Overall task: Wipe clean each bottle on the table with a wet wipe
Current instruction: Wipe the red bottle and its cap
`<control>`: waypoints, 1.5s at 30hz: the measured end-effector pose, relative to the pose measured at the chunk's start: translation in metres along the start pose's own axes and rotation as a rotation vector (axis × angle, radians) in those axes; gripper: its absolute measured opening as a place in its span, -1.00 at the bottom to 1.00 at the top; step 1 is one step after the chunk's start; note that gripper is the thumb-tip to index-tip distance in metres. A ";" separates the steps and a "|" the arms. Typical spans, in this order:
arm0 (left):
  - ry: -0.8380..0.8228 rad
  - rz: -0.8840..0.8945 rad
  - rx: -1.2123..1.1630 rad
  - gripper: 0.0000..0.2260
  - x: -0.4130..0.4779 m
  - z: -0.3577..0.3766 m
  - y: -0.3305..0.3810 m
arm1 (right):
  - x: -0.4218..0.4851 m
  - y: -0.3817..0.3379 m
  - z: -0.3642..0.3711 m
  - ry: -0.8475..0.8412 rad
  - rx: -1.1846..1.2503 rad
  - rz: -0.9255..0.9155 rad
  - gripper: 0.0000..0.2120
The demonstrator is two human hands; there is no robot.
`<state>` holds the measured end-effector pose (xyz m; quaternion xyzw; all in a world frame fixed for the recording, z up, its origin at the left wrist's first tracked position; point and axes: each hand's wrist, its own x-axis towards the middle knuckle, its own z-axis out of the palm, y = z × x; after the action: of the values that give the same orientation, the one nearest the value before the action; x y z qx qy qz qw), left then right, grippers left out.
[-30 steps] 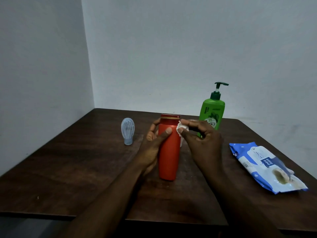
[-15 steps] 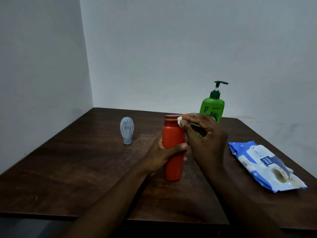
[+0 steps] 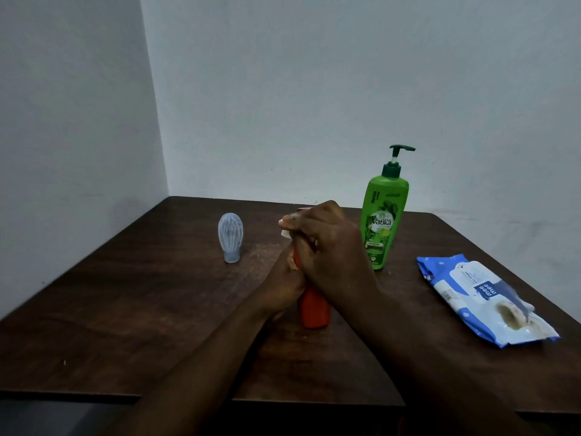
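A dark brown wooden table (image 3: 132, 309) stands in the corner of a room, pushed against two plain pale walls (image 3: 314, 89). The wood shows some light scratches near the middle.

In the middle of the table stands a red bottle (image 3: 314, 313), upright, with its base on the wood. Only its lower part and a small piece of its top are visible, because both hands cover the rest. The left hand (image 3: 284, 284) holds the bottle from the left side at the middle of its body, with the fingers curled round it. The right hand (image 3: 330, 247) is over the upper part of the bottle, fingers bent, and it presses a white wet wipe (image 3: 284, 232) against the bottle near the top; just a small white edge of the wipe shows at the fingertips.

Behind and to the right of the hands stands a green pump bottle (image 3: 382, 221), upright, near the red bottle but not touching it. To the left, well apart, stands a small pale blue bottle (image 3: 231, 236). On the right side of the table lies a blue and white pack of wipes (image 3: 484, 297), flat, with its flap open.
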<state>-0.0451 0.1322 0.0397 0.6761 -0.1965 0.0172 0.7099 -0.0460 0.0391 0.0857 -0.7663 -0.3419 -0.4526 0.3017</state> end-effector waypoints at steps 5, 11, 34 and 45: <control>0.014 0.019 0.015 -0.71 -0.001 0.001 0.005 | 0.000 0.010 -0.008 0.023 0.018 0.010 -0.75; 0.036 -0.053 -0.075 -0.68 0.004 -0.004 -0.003 | -0.008 0.022 -0.020 0.166 0.230 0.282 -0.81; 0.029 -0.026 -0.030 -0.56 0.011 -0.004 -0.016 | -0.008 0.011 -0.016 0.150 0.170 0.263 -0.79; 0.042 0.018 0.010 -0.46 0.010 0.001 -0.013 | -0.003 0.013 -0.023 0.090 0.050 0.196 -0.78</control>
<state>-0.0319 0.1275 0.0303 0.6774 -0.1878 0.0388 0.7102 -0.0478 0.0127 0.0905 -0.7670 -0.2628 -0.4463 0.3787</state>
